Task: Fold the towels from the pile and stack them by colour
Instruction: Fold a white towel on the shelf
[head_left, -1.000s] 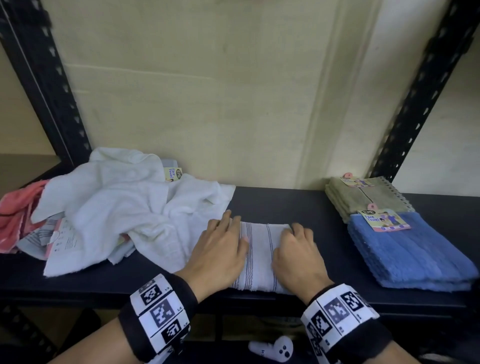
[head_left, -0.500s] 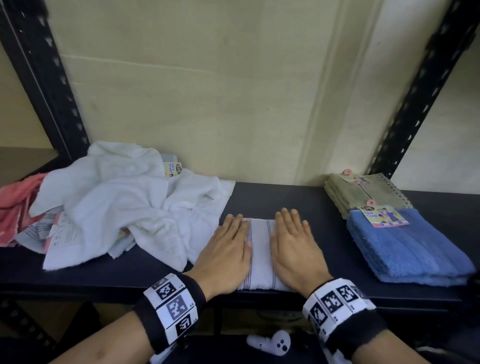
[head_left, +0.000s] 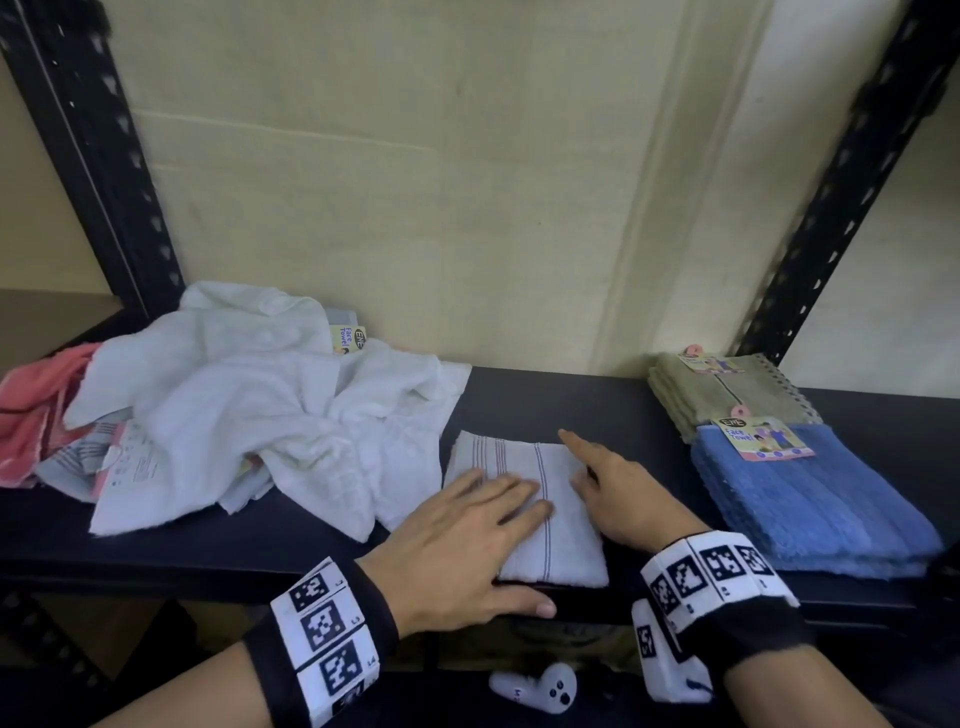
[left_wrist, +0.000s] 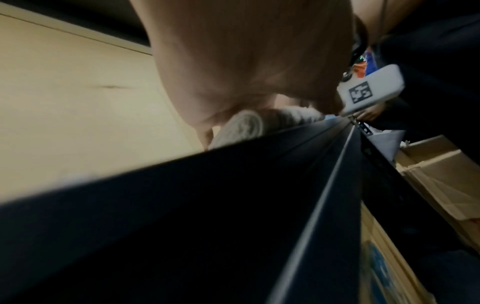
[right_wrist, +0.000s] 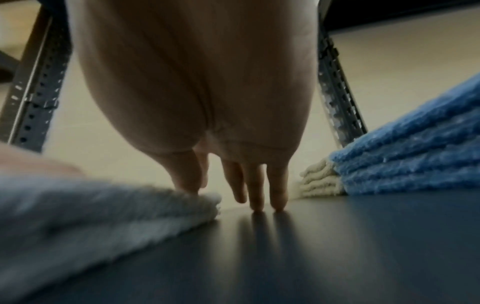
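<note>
Folded striped towel (head_left: 524, 512) on dark shelf (head_left: 545, 405); our left hand (head_left: 462, 545) lies flat on it, our right hand (head_left: 618, 499) open-fingered at its right edge.

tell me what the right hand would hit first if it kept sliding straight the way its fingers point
Nothing soon, as far as I can judge: the right hand points along the striped towel toward the back, over bare shelf, so probably the wall. Depth is unclear.

Storeroom: slotted steel racking (head_left: 98, 171), tagged towels (head_left: 810, 499), cardboard boxes (left_wrist: 439, 174).
</note>
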